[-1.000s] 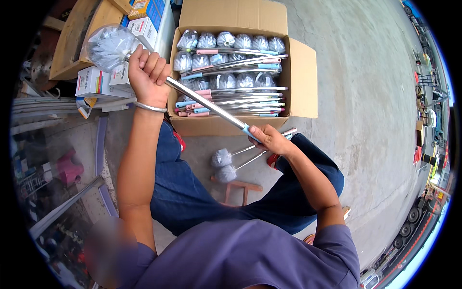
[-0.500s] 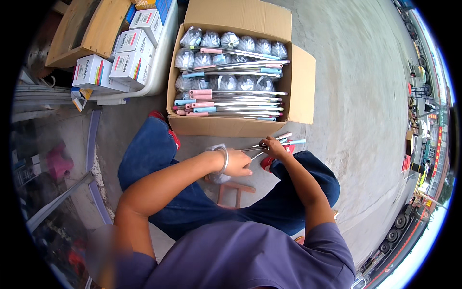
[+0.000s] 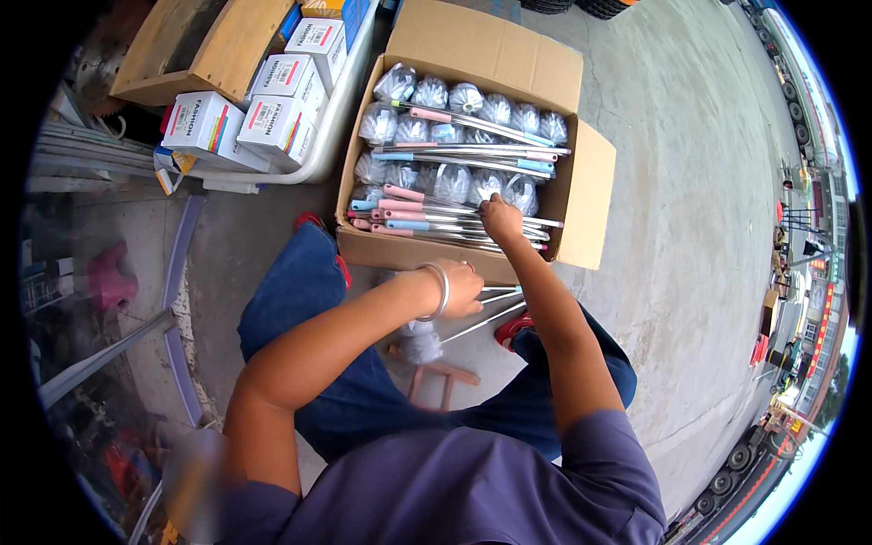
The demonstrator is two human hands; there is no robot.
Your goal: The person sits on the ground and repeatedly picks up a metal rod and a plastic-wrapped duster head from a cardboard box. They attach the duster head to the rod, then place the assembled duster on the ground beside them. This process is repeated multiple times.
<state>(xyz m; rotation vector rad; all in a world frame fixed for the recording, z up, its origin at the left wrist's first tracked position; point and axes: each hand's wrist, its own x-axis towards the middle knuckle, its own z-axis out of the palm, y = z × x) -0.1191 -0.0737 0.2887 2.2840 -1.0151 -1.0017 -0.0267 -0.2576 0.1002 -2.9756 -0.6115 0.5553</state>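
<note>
Over the front part of the open cardboard box point(image 3: 436, 245), my right hand point(image 3: 502, 220) has its fingers closed on a metal pole in the pile there. These poles point(image 3: 518, 232) are thin and silvery, with pink or blue grips point(image 3: 401, 206) at the ends. My left hand point(image 3: 457, 291), with a silver bangle at the wrist, is just in front of the box. Its fingers curl round metal poles point(image 3: 501, 298) that stick out to its right; the fingertips are hidden. Below that wrist lies a plastic-wrapped grey bundle point(image 3: 420, 342).
Rows of plastic-wrapped grey-white bundles point(image 3: 451, 184) fill the box. To its left, a white tub point(image 3: 320, 156) holds white cartons point(image 3: 202, 127) and a wooden crate point(image 3: 195, 54). A small wooden stool point(image 3: 448, 386) stands between my knees. Trucks point(image 3: 740, 459) show far right.
My right hand has moved from the poles by my knee up and forward into the box. The left hand stays in front of the box. My view has shifted a little.
</note>
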